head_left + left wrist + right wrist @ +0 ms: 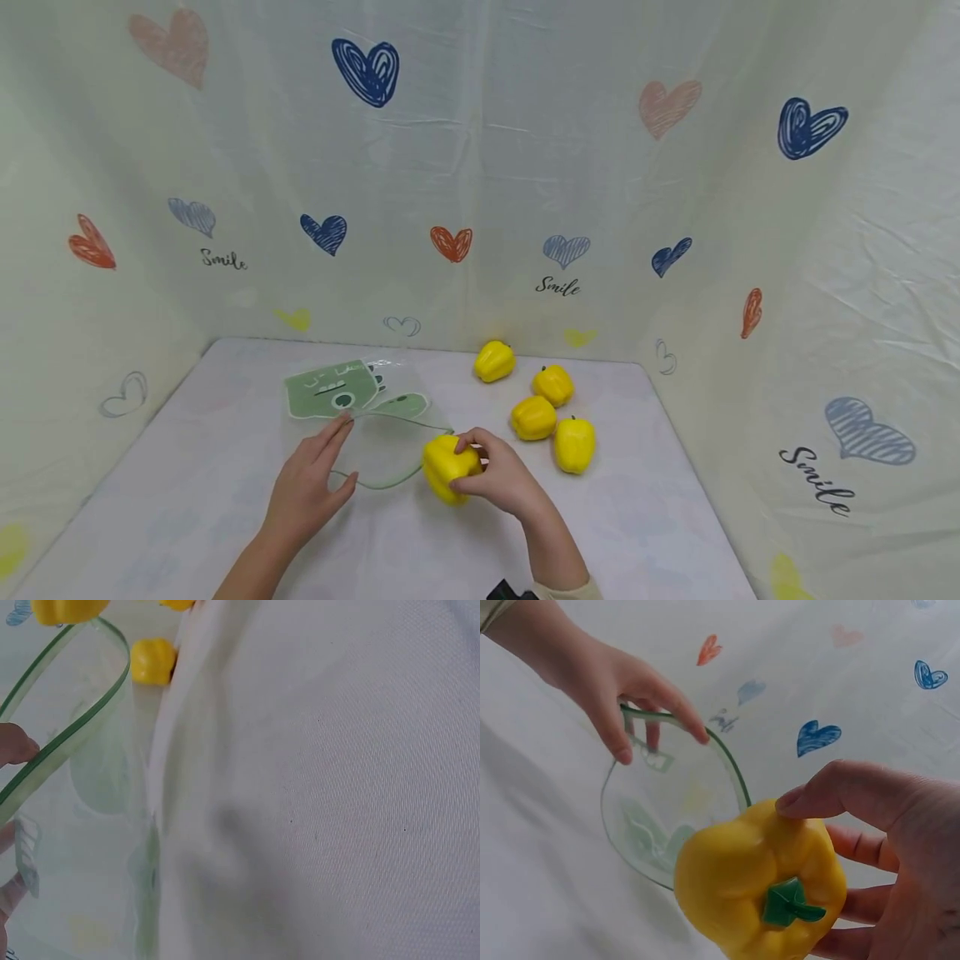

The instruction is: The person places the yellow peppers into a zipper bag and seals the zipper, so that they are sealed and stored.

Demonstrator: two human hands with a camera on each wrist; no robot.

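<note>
A yellow bell pepper (444, 468) with a green stem is gripped by my right hand (501, 473), the thumb and fingers curled about its side. It is held beside the mouth of a clear plastic bag (382, 446) with a green rim and a green cartoon print. My left hand (306, 483) is at the bag's left side, thumb and forefinger spread apart and touching the rim, which stands open. In the right wrist view, the pepper (757, 877) covers part of the rim (735, 765). The left wrist view catches only the left hand's fingertips (15, 744) against the bag.
Several more yellow bell peppers lie on the right of the white table (637, 517), among them a front one (574, 446) and a far one (494, 362). A white curtain (480, 167) printed with hearts hangs behind the table and along both sides.
</note>
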